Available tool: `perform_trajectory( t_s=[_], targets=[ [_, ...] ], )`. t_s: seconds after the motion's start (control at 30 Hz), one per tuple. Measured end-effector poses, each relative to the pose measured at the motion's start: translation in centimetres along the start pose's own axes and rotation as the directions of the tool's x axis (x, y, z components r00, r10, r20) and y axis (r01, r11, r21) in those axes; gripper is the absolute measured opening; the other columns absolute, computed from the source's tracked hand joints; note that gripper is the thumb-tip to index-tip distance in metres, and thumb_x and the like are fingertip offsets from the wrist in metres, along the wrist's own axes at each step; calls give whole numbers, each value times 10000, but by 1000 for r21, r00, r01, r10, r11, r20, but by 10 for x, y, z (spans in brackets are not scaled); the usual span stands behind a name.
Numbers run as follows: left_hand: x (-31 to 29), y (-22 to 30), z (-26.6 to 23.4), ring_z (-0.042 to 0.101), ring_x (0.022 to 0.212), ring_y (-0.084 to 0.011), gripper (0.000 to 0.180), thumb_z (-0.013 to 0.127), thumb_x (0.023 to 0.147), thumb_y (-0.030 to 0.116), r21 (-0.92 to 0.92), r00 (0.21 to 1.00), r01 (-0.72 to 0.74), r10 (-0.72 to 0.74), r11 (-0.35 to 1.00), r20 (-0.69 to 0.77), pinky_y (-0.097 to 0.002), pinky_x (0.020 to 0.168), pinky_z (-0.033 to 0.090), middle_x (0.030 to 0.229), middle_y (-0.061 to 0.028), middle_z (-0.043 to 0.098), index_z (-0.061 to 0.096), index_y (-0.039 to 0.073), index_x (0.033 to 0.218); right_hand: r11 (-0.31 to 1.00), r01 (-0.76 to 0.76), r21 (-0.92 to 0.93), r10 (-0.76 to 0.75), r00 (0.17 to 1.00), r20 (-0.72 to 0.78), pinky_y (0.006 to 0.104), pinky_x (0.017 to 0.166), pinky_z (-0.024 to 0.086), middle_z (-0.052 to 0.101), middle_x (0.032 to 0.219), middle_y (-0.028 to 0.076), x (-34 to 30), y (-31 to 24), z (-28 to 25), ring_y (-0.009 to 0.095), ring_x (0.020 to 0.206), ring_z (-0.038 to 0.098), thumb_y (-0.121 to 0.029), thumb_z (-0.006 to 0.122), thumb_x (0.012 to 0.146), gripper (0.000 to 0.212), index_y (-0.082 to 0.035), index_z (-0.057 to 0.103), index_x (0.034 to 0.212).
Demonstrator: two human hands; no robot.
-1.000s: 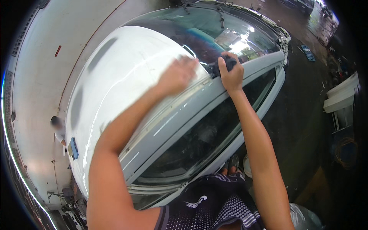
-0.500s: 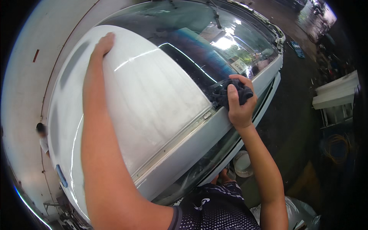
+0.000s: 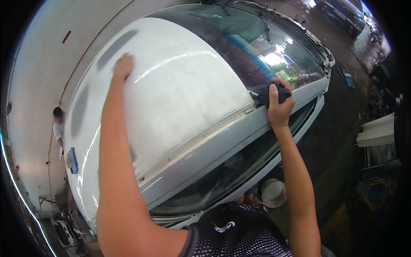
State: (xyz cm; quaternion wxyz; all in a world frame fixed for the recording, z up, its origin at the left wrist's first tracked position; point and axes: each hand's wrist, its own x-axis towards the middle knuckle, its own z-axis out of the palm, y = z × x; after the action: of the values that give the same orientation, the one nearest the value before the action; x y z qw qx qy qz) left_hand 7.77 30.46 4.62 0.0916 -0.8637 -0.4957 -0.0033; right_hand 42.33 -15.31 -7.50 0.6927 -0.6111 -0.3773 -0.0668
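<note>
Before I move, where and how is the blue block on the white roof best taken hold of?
Probably around its middle, pinching the long edges from above: the blue block looks long and narrow, and nothing covers its top. The left hand is nearer in the picture. The block's underside is hidden.

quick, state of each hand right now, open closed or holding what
Left hand: at the white car roof; blurred, cannot tell whether open or closed.
Right hand: closed on a dark crumpled cloth.
</note>
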Motion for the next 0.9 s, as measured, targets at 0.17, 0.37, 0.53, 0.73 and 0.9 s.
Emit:
perform_trajectory(
  t_s=[0.17, 0.37, 0.53, 0.73, 0.9],
  targets=[
    [-102, 233, 1, 377, 1506, -378, 543, 369, 1120, 337, -77, 684, -729, 718, 681, -129, -503, 1259, 265, 1617, -198, 436, 435, 29, 1563, 996, -19, -85, 13, 998, -63, 342, 865, 526, 704, 988, 117, 6, 18, -33, 204, 901, 663, -161, 689, 984, 229, 3, 694, 1144],
    [-77, -112, 8, 442, 1449, -389, 497, 335, 1111, 270, -2, 998, 60, -60, 998, -35, -487, 1234, 329, 1557, -229, 492, 498, -8, 1489, 999, -40, 32, 40, 999, -5, 354, 881, 518, 692, 997, 120, -2, 4, -4, 213, 929, 649, -172, 665, 996, 233, 11, 682, 1139],
    [-105, 11, 45, 482, 1411, -400, 497, 348, 1110, 283, -140, 935, -270, 225, 953, -273, -509, 1219, 331, 1517, -235, 532, 508, -16, 1475, 994, -99, -48, 99, 995, 4, 353, 919, 513, 694, 1050, 103, 0, 20, -17, 216, 974, 646, -173, 646, 1023, 233, 17, 686, 1150],
    [-189, -32, 18, 403, 1499, -386, 527, 334, 1120, 295, -152, 965, -184, 149, 971, -214, -540, 1241, 304, 1610, -229, 433, 394, 60, 1587, 997, -18, -80, 18, 1000, -4, 342, 925, 511, 697, 1061, 97, 10, 22, -28, 200, 983, 642, -166, 642, 1031, 224, 18, 687, 1149],
    [-201, -135, 3, 488, 1415, -401, 483, 336, 1106, 261, 101, 941, 309, -320, 946, 113, -519, 1187, 375, 1532, -266, 503, 523, -2, 1465, 998, -48, -29, 48, 999, 7, 339, 937, 509, 699, 1095, 95, 6, 38, -17, 191, 1007, 639, -180, 643, 1038, 232, 22, 691, 1143]
  ],
)
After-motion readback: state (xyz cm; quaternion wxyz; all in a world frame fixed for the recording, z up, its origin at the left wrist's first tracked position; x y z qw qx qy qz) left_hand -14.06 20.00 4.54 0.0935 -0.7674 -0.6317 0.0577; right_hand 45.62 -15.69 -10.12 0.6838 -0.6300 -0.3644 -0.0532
